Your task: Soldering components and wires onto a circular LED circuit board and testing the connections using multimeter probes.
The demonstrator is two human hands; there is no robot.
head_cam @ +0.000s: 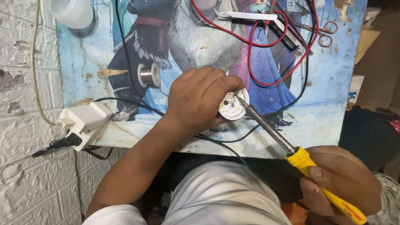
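My left hand grips a round white LED bulb board against the table, fingers curled over its top edge. My right hand holds a soldering iron by its yellow handle at the lower right. The iron's metal shaft runs up and left, and its tip touches the board near a small dark component.
A solder spool lies left of my left hand. A white power adapter sits at the table's left edge by the brick wall. Red and black wires, tweezers and scissors lie at the back. A white cup stands back left.
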